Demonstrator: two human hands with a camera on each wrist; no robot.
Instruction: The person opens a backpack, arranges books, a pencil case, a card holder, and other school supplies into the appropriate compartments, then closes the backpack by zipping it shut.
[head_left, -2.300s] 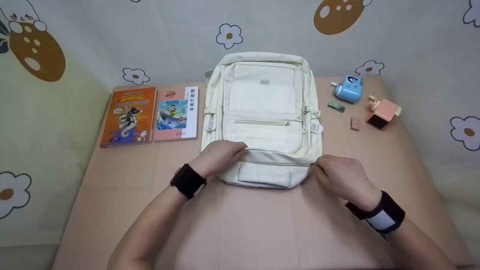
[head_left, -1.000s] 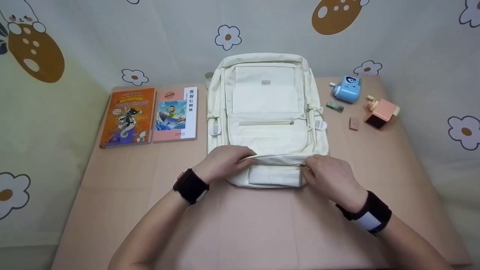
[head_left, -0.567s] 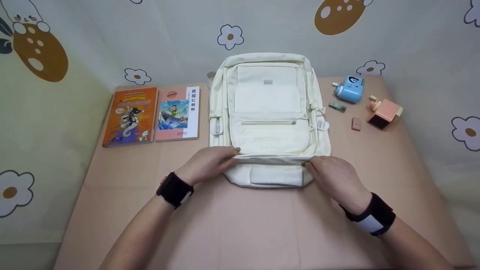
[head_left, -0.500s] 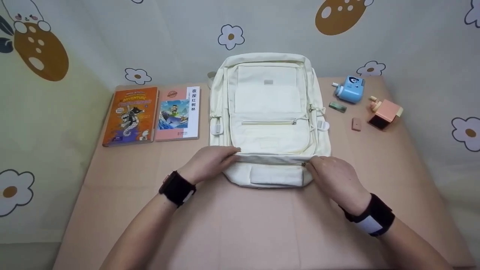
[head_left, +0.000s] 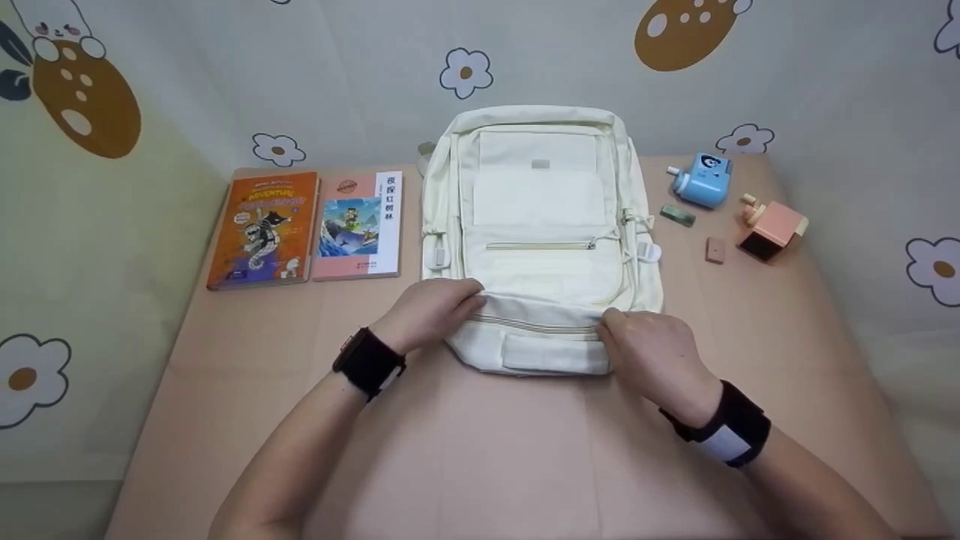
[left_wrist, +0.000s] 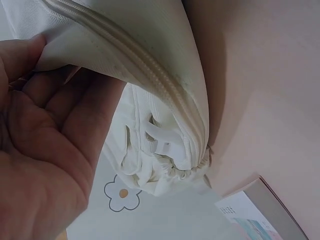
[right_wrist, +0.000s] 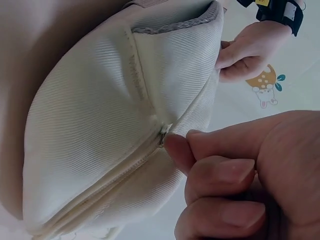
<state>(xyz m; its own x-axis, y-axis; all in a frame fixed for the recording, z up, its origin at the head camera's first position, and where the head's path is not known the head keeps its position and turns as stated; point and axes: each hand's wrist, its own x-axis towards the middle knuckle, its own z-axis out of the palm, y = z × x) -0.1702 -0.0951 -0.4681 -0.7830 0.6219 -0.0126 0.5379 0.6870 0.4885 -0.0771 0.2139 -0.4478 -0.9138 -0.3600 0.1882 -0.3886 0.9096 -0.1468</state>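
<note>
A cream backpack (head_left: 536, 199) lies front side up on the table. Across its lower end runs a front-pocket zipper (head_left: 532, 326). My left hand (head_left: 431, 311) pinches the fabric fold just above the zipper's left part, thumb on the outer side and fingers underneath in the left wrist view. At the zipper's right part my right hand (head_left: 656, 360) pinches the small zipper pull (right_wrist: 164, 132) between thumb and forefinger, its other fingers curled. Fingertips cover most of the pull. A small fabric flap (head_left: 555, 354) sits below the zipper.
Left of the backpack lie an orange book (head_left: 262, 229) and a pink-and-white book (head_left: 360, 225). On the right are a blue pencil sharpener (head_left: 703, 180), a pink pencil sharpener (head_left: 772, 227), a green eraser (head_left: 678, 216) and a pink eraser (head_left: 715, 250). Patterned cloth (head_left: 360, 82) hangs behind the table.
My right hand has moved left along the zipper with the pull. The left hand has shifted slightly up, raising the fabric fold. Earlier, the backpack slid a little to the right.
</note>
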